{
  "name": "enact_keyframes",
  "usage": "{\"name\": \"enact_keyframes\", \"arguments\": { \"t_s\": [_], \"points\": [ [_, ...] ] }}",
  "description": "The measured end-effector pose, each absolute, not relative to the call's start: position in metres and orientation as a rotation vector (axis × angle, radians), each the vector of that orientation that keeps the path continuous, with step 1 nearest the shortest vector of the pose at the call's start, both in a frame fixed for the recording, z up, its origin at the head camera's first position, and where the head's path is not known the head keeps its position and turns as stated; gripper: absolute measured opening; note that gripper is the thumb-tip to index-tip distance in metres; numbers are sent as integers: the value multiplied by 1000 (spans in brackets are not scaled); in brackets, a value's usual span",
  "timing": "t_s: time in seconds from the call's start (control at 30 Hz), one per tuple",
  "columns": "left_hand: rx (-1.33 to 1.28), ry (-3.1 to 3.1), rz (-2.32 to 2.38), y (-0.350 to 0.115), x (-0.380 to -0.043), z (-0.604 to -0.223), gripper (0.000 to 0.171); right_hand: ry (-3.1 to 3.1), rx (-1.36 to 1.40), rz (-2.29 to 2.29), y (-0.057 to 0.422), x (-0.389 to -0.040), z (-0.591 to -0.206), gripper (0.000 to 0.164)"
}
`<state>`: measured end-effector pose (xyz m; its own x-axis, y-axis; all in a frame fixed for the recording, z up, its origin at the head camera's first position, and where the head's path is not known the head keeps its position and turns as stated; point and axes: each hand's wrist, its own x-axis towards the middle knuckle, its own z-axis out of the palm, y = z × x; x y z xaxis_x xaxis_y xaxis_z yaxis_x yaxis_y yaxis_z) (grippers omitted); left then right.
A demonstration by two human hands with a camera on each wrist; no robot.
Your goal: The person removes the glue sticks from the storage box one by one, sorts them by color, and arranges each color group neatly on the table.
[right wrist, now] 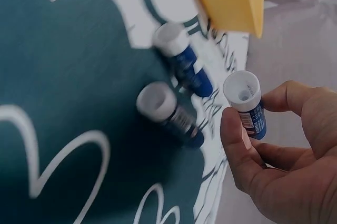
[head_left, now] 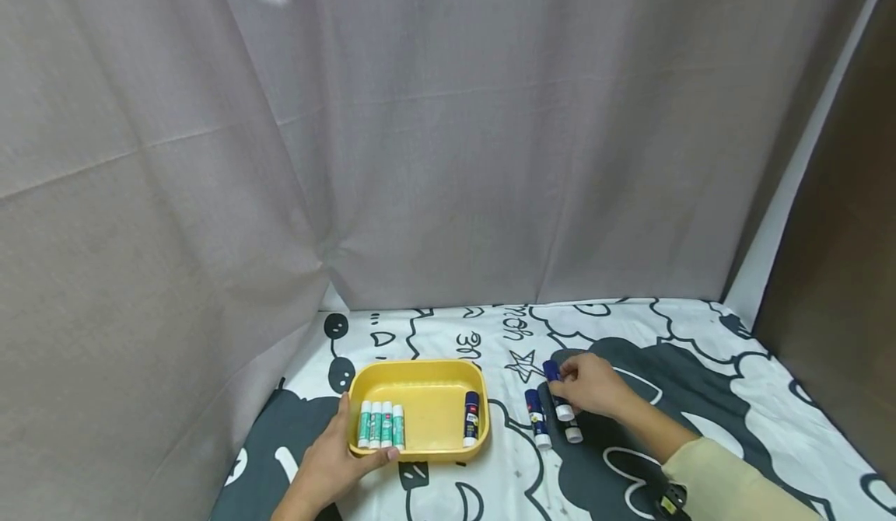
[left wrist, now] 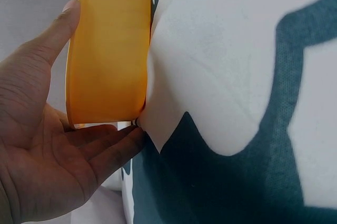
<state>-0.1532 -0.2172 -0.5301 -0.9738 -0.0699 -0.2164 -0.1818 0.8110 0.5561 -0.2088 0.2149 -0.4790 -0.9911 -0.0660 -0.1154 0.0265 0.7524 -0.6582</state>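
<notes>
A yellow tray [head_left: 420, 456] lies on the patterned cloth, my left hand [head_left: 327, 459] holding its near left corner. In the left wrist view, the thumb is at the rim of the tray [left wrist: 110, 50] and the fingers of my left hand [left wrist: 58, 140] are around its end. Several green-and-white glue sticks [head_left: 381, 425] stand side by side in the tray's left part; one dark blue glue stick [head_left: 471, 420] lies at its right. My right hand [head_left: 591, 385] pinches another blue glue stick [right wrist: 251, 113], white end toward the wrist camera, above the cloth.
Two more blue glue sticks, a left one [head_left: 537, 420] and a right one [head_left: 573, 431], lie on the cloth right of the tray, the latter partly behind the held one. A grey curtain [head_left: 448, 155] hangs behind; a brown panel [head_left: 833, 272] stands at the right.
</notes>
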Motion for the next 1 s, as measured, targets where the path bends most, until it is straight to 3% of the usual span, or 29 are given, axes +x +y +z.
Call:
{"name": "enact_keyframes", "arguments": {
  "t_s": [0.33, 0.73, 1.0],
  "points": [
    [-215, 2801, 891, -219, -153, -533, 154, 2820, 9, -1001, 247, -202, -500, 43],
    [-196, 2805, 903, -219, -154, -533, 153, 2883, 48, -869, 270, -198, -520, 30],
    [-192, 2806, 886, -220, -156, -535, 153, 2882, 74, -851, 278, -200, -533, 35]
  ]
}}
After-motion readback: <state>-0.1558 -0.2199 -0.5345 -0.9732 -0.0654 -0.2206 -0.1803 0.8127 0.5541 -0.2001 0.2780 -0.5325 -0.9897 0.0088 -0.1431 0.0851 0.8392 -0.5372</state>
